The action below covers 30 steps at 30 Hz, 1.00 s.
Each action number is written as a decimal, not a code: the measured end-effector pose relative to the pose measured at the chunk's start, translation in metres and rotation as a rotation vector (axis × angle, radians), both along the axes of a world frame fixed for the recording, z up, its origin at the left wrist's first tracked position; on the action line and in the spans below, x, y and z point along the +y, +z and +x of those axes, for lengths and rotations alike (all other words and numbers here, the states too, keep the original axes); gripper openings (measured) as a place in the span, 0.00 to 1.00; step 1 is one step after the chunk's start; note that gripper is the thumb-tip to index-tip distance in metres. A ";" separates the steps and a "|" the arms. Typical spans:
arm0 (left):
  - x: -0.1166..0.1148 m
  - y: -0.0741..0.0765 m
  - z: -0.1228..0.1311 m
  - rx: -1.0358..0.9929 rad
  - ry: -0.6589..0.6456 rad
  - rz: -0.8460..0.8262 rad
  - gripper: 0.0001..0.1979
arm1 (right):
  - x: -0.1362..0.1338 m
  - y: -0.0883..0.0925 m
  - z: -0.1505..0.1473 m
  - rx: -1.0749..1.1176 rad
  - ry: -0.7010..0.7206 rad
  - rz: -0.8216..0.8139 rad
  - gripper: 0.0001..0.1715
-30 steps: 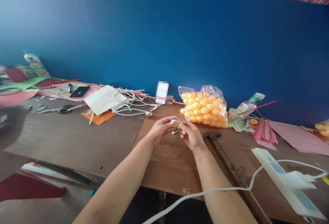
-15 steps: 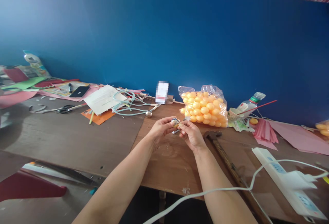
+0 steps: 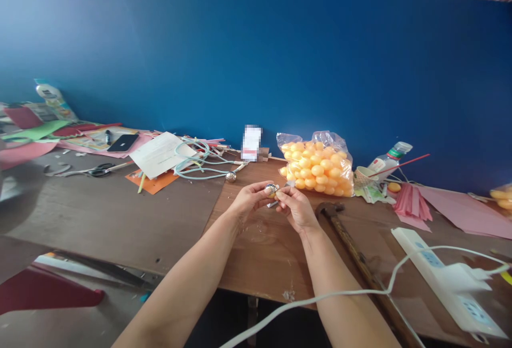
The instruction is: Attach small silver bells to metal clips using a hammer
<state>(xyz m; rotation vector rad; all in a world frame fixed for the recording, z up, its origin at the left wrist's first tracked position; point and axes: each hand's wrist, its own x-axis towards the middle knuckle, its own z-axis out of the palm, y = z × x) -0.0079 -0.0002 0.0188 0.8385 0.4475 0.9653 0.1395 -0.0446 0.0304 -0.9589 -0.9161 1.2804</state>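
Both my hands meet above the wooden board (image 3: 256, 252) in the middle of the table. My left hand (image 3: 250, 201) pinches a small ball half wrapped in shiny silver foil (image 3: 272, 188), with orange showing underneath. My right hand (image 3: 294, 208) closes on the same ball from the right, fingertips on its foil. A scrap of foil (image 3: 273, 204) lies just below the hands. Behind them stands a clear bag of orange balls (image 3: 318, 166). A second foil-covered ball (image 3: 231, 177) rests on the table to the left.
A hammer (image 3: 352, 249) lies right of my right hand. A white power strip (image 3: 444, 278) with a cable sits at the right edge. Scissors (image 3: 98, 169), light-blue tubing (image 3: 196, 161), papers, a phone (image 3: 123, 142) and a bottle (image 3: 386, 162) line the back along the blue wall.
Nothing has visibly changed apart from a slight shift of the camera; both hands keep holding the foil-wrapped ball in the same place.
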 end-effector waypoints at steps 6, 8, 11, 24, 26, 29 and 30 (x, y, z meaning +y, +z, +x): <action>-0.001 0.001 0.000 0.012 0.014 -0.006 0.19 | 0.001 -0.001 -0.001 -0.056 -0.027 0.010 0.15; -0.001 0.001 0.000 0.017 0.018 -0.010 0.20 | 0.001 -0.002 -0.001 -0.077 -0.032 0.016 0.16; -0.003 0.003 0.000 0.024 0.026 -0.006 0.20 | 0.002 -0.003 -0.001 -0.095 -0.044 0.017 0.17; 0.001 -0.003 0.003 -0.015 0.015 -0.029 0.18 | 0.008 -0.013 0.001 -0.128 -0.069 0.066 0.17; 0.000 -0.003 0.003 -0.021 0.022 -0.048 0.19 | 0.008 -0.013 0.000 -0.108 -0.072 0.065 0.18; -0.001 -0.001 0.003 -0.028 0.018 -0.064 0.18 | 0.009 -0.011 -0.001 -0.059 -0.062 0.042 0.19; -0.001 0.000 0.003 -0.026 0.016 -0.066 0.18 | 0.009 -0.011 -0.001 -0.054 -0.064 0.036 0.20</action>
